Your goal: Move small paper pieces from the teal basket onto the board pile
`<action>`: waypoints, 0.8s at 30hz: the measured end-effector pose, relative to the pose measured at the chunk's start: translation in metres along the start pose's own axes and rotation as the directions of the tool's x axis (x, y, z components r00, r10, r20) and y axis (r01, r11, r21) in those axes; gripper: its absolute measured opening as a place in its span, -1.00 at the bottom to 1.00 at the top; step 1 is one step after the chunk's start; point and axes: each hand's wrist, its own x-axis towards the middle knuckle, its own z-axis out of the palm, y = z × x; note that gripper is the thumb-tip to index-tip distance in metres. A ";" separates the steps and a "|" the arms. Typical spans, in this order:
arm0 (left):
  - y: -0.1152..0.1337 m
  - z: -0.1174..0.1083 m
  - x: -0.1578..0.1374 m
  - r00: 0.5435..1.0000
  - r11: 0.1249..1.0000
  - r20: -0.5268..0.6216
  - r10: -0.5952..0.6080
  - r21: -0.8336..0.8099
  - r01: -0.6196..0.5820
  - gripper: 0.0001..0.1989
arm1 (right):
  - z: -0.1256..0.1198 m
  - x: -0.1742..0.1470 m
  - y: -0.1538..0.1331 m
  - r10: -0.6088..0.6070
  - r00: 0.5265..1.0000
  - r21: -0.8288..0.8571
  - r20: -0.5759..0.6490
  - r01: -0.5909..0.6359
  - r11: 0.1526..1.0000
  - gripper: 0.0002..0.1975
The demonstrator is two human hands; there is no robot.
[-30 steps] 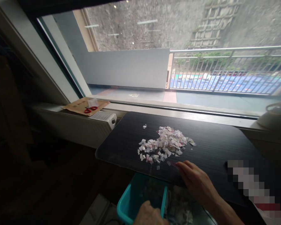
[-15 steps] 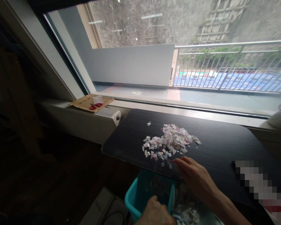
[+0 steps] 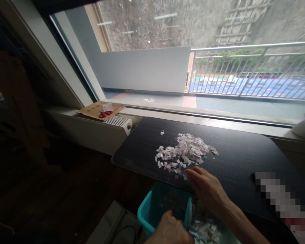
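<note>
Small pale square scraps (image 3: 190, 147) lie heaped on the dark tabletop (image 3: 239, 152), with loose ones along the near side. My right hand (image 3: 207, 184) rests at the near edge of this heap. Its fingers are pressed together, fingertips beside a few loose scraps; any scrap between them is too small to make out. Below the table edge stands a teal bin (image 3: 144, 211), scraps dimly visible inside. Over its near side is my left hand (image 3: 170, 228), fingers curled and mostly hidden, so what they hold does not show. More scraps (image 3: 205, 232) lie right of the bin, under my right forearm.
Red-handled scissors (image 3: 106, 114) lie on a brown envelope (image 3: 90, 111) on the sill, beside a white radiator (image 3: 119, 123). A blurred-out object (image 3: 279, 196) is at the table's right. Beyond the table is a large window (image 3: 147, 71).
My right hand has shifted slightly left and away from me, by the loose scraps at the heap's near edge. My left hand stays over the bin. The view has moved a little.
</note>
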 end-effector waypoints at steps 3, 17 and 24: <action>0.000 0.005 0.000 1.000 1.000 -0.016 -0.005 -0.008 0.005 -0.75 | 0.003 -0.002 0.003 -0.011 1.000 0.026 0.025 0.011 1.000 -0.72; 0.010 -0.015 0.012 0.991 0.997 0.131 -0.001 -0.078 0.011 -0.85 | 0.008 -0.006 -0.003 -0.001 1.000 0.072 0.005 0.001 0.997 -0.72; 0.009 -0.006 0.011 0.997 0.998 0.074 -0.004 -0.065 0.009 -0.85 | 0.007 -0.003 -0.002 -0.045 0.999 0.079 0.011 0.044 0.996 -0.71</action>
